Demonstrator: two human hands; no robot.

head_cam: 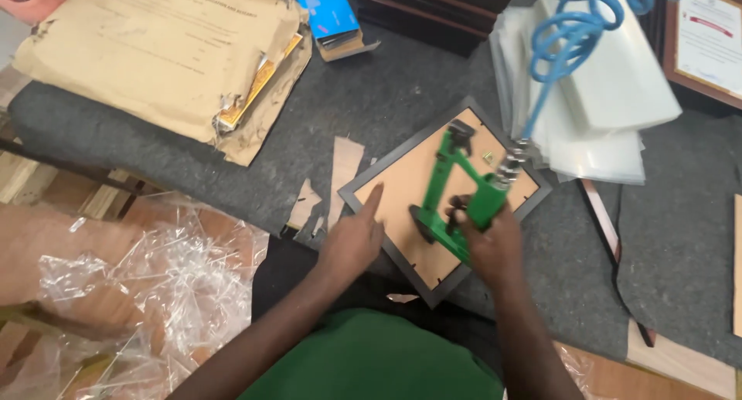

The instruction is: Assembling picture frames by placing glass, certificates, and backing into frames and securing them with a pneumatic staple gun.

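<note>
on the left, clear plastic wrap (154, 284) lies crumpled by the grey surface (386, 91), with a big brown paper packet (154, 52) further up. the left hand (352, 241) lies flat and open on the lower left edge of the picture frame (394, 187), one finger pointing up; the frame lies face down, turned like a diamond. the right hand (487, 241) is wrapped tight round the green tool (456, 199), whose long side slants up and a bit left across the frame's brown back, and a curly blue hose (568, 40) runs up from it over a stack of clear sheets (610, 122).
</note>
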